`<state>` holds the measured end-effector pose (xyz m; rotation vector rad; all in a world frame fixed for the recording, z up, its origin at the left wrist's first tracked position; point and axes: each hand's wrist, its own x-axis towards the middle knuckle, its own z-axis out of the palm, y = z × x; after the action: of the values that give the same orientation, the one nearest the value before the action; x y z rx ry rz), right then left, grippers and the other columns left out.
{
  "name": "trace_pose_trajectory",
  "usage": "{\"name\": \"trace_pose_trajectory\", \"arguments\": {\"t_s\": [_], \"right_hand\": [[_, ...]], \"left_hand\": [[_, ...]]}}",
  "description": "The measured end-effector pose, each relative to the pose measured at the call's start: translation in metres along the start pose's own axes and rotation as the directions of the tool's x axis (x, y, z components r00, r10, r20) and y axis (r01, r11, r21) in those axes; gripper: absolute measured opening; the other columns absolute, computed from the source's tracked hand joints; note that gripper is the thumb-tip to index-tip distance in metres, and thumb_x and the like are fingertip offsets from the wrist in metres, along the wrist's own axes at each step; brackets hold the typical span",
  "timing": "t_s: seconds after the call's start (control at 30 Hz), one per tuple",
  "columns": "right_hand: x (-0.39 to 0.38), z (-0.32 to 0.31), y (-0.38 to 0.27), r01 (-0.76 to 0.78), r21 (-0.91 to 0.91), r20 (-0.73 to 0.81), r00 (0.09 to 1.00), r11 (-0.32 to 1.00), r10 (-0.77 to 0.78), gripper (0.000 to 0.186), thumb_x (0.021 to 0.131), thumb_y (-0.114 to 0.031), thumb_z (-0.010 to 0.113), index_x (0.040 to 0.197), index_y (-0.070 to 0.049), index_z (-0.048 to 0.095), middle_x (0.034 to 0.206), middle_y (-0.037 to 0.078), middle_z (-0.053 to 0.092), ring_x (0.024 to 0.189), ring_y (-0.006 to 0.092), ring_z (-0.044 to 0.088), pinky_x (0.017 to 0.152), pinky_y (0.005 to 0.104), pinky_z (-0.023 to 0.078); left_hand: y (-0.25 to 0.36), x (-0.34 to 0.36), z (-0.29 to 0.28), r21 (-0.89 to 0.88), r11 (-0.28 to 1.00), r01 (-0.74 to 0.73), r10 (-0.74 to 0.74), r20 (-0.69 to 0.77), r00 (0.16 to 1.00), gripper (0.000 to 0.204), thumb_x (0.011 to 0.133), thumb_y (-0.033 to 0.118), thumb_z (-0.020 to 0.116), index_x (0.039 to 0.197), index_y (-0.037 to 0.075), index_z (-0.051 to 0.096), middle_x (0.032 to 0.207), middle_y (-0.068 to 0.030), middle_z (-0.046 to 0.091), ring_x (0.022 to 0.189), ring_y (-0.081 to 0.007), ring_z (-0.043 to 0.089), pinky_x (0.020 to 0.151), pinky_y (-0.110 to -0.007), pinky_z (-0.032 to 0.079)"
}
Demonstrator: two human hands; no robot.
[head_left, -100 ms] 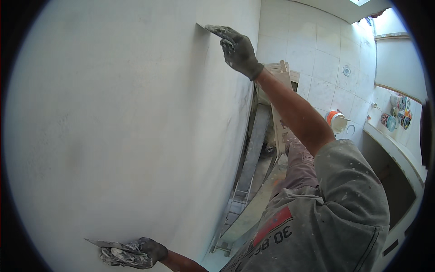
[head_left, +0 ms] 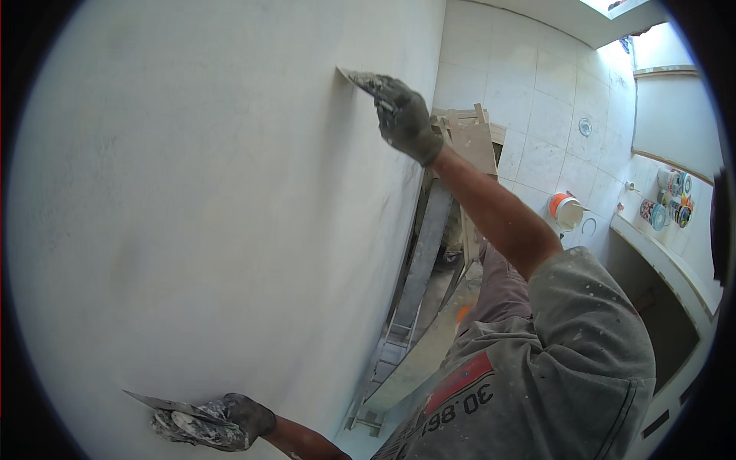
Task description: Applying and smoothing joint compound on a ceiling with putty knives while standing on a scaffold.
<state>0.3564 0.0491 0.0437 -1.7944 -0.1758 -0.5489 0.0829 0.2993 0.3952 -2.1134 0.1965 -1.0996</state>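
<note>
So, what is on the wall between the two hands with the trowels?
In the head view, only bare, smooth white plaster wall lies between the right hand with its trowel and the left hand with its trowel.

The floor (head_left: 441,287) shows only as a narrow strip far below, between the plastered wall and the tiled wall, and most of it is covered. A metal ladder (head_left: 418,261) runs lengthwise along the foot of the plastered wall, with a long pale board (head_left: 418,356) just beside it (whether the two touch cannot be told). Wooden planks (head_left: 468,138) stand at the far end of the strip against the tiled wall. To the right a white ledge (head_left: 667,264) carries several colourful round containers (head_left: 668,201), set close together near the corner.
</note>
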Motion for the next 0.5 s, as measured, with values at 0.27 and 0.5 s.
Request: {"name": "trace_pose_trajectory", "arguments": {"t_s": [0.27, 0.5], "right_hand": [[-0.164, 0.054, -0.110, -0.022, -0.038, 0.059, 0.998, 0.999, 0.025, 0.056, 0.075, -0.005, 0.064, 0.130, -0.012, 0.059, 0.124, 0.016, 0.058, 0.112, 0.0408, 0.056, 0.085, 0.0460, 0.055], [-0.218, 0.066, -0.155, -0.289, 0.044, 0.162, 0.946, 0.956, 0.279, 0.062, 0.074, 0.000, 0.059, 0.136, -0.006, 0.052, 0.124, 0.020, 0.056, 0.108, 0.0421, 0.058, 0.089, 0.0438, 0.053]], "left_hand": [[-0.017, -0.024, 0.024, 0.020, 0.999, -0.050, 0.051, -0.068, 0.996, 0.038, 0.093, 0.012, 0.060, 0.123, -0.009, 0.052, 0.124, -0.0258, 0.060, 0.105, -0.0392, 0.066, 0.085, -0.046, 0.055], [0.016, -0.008, 0.022, 0.023, 0.996, -0.081, 0.082, -0.079, 0.993, 0.046, 0.097, 0.008, 0.054, 0.136, -0.010, 0.036, 0.124, -0.0266, 0.060, 0.108, -0.0390, 0.066, 0.094, -0.045, 0.058]]}}
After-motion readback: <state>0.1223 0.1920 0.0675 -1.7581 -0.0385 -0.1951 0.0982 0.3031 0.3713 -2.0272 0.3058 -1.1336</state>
